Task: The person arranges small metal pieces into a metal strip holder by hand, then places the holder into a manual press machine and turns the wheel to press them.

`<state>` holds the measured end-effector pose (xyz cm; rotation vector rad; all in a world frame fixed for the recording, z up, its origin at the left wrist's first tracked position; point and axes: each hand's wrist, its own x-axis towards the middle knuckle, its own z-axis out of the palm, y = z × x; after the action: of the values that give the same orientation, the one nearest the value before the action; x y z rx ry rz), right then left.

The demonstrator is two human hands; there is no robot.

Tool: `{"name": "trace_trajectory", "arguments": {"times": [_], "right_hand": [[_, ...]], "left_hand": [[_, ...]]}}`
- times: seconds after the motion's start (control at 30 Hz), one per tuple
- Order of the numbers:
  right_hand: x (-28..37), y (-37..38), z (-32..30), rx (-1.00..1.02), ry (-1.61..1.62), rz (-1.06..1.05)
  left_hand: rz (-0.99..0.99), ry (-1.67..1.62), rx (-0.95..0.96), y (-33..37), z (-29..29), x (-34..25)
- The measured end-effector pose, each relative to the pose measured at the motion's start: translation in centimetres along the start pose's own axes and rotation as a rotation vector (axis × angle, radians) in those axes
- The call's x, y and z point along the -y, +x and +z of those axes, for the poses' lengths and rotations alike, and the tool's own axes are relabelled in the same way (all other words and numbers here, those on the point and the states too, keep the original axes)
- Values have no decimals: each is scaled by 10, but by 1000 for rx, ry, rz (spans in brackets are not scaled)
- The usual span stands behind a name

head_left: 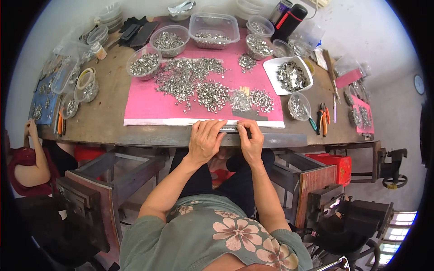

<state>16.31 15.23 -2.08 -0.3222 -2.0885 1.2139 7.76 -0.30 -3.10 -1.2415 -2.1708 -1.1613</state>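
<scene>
At the bench's front edge, a short silvery strip (229, 128), seemingly made of small metal pieces, lies between my hands. My left hand (205, 139) is closed at its left end, thumb pointing inward. My right hand (251, 141) pinches the other end between thumb and fingers. Both rest on a long flat grey metal bar (285, 140) along the edge. Just beyond, a pink mat (144, 106) bears loose metal pieces: a broad pile (185, 77), a pile of chunky bits (212, 96), thin pins (241, 101) and another small heap (261, 100).
Tubs of metal parts, including a clear rectangular one (214, 22) and a white square dish (270, 72), line the mat. Orange-handled pliers (323, 119) lie right; a black flask (291, 22) stands behind. Another person's arm (38, 160) is at far left.
</scene>
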Motion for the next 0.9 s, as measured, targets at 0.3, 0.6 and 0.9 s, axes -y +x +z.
{"name": "trace_trajectory", "arguments": {"times": [0.3,0.6,0.9], "right_hand": [[0,-5,3,-29,-103,-70],[-1,-7,4,-22,-133,-73],[-2,-8,4,-24,-135,-59]], "left_hand": [[1,11,5,-2,0,-1],[-1,12,7,-1,-1,-1],[4,8,-1,-1,-2,-1]]}}
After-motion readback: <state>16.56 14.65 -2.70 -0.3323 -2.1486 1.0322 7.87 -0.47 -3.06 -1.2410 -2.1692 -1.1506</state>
